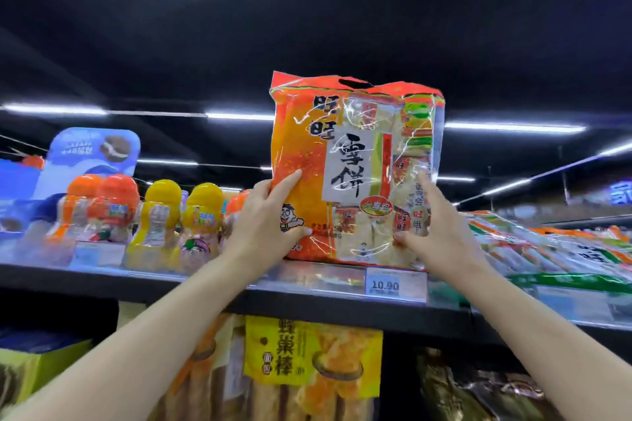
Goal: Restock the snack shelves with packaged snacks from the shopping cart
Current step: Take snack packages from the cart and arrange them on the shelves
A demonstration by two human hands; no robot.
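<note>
Both hands [349,225] steady upright orange rice-cracker bag [355,167] on shelf [307,309]

There is one view, from the person's head, wide-angle, so straight lines bow toward the edges. It is tilted upward and forward at the top shelf [171,287], whose front edge crosses the lower middle of the frame, falling slightly to the right. The dark ceiling [307,10] with its light strips fills the upper half. Both forearms enter from the bottom corners and meet near the centre, where the left hand [263,225] and right hand [441,225] flank an upright bag [355,164], close to the lens. A strip of the shelf below shows along the bottom edge.
</note>
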